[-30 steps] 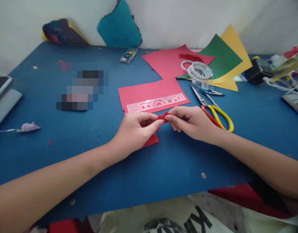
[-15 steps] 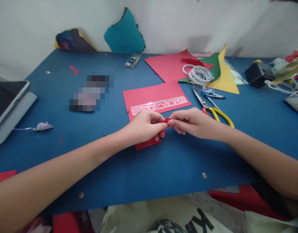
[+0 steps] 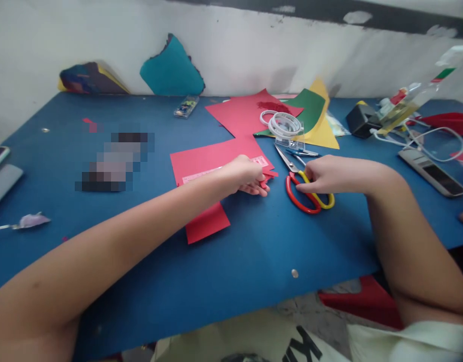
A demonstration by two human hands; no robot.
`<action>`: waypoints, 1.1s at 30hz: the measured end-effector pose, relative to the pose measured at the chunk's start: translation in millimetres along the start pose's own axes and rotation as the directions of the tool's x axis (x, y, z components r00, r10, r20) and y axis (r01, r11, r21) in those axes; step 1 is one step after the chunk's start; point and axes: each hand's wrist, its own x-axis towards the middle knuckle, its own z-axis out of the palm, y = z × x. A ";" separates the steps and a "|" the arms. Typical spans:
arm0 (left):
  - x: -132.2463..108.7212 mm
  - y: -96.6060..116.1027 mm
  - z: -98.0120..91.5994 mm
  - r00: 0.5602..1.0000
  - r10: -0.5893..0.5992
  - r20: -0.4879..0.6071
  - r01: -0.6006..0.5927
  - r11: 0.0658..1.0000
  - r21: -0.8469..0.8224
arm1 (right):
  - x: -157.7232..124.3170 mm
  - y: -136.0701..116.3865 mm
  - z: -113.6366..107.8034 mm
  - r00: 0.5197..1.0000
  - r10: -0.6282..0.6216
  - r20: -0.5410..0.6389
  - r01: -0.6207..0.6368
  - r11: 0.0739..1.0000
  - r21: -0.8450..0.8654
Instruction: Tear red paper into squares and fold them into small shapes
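My left hand is closed on a small folded strip of red paper, above the near edge of a red sheet. Part of a clear ruler on that sheet is covered by my left forearm. To the right, my right hand closes on the handles of a pair of scissors, one loop red and the other yellow. The scissors lie on the blue table, blades pointing away from me. Below my left wrist, a red paper flap lies on the table.
Rolls of white tape stand behind the scissors, near a blue pen-like tool and red, green and yellow sheets. At right are a cordless handset, a black box and a white cable. A blurred rectangular object lies left.
My right hand has let go of the red paper and moved right onto the scissors. My left hand keeps the paper, moving slightly up and right. The view has shifted right.
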 end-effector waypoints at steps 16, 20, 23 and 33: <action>7.5 19.1 26.2 0.998 0.042 -0.051 -0.046 0.996 -0.082 | -1.1 11.5 -9.8 0.987 0.155 0.035 -0.154 0.988 -0.022; 18.7 27.5 42.9 0.996 0.085 -0.028 -0.086 0.996 -0.018 | -3.1 4.2 -8.9 0.988 0.146 0.059 -0.147 0.989 0.017; 25.7 32.0 44.4 0.989 0.139 -0.043 -0.134 0.986 0.099 | -0.8 4.5 -7.4 0.986 0.138 0.095 -0.145 0.988 0.063; 23.5 35.5 35.1 0.952 0.278 -0.131 -0.165 0.821 0.547 | 8.9 13.1 -2.2 0.961 0.071 0.267 -0.131 0.968 0.212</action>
